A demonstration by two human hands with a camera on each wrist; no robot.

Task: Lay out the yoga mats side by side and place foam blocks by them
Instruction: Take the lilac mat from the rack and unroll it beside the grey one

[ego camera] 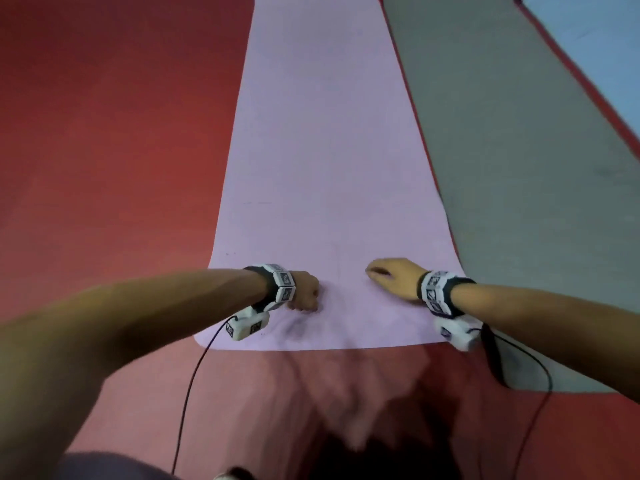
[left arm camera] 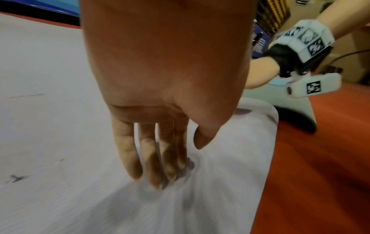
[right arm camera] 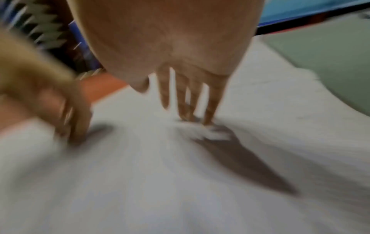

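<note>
Near end of pink mat [ego camera: 322,168] is pressed by both hands. Left hand [ego camera: 304,292] and right hand [ego camera: 394,277] are spread, fingers straight, nothing gripped. Wrinkles by the near edge should be smoothed outward, flat pressure kept. Grey mat [ego camera: 502,168] is laid alongside, right. No foam blocks seen.

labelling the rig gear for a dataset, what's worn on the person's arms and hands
Both forearms are bare, with no sleeves or gloves. The left hand and right hand each have a black wrist strap carrying white blocks printed with black square markers. A white camera pod with its own marker hangs below each wrist, trailing a thin black cable.
</note>
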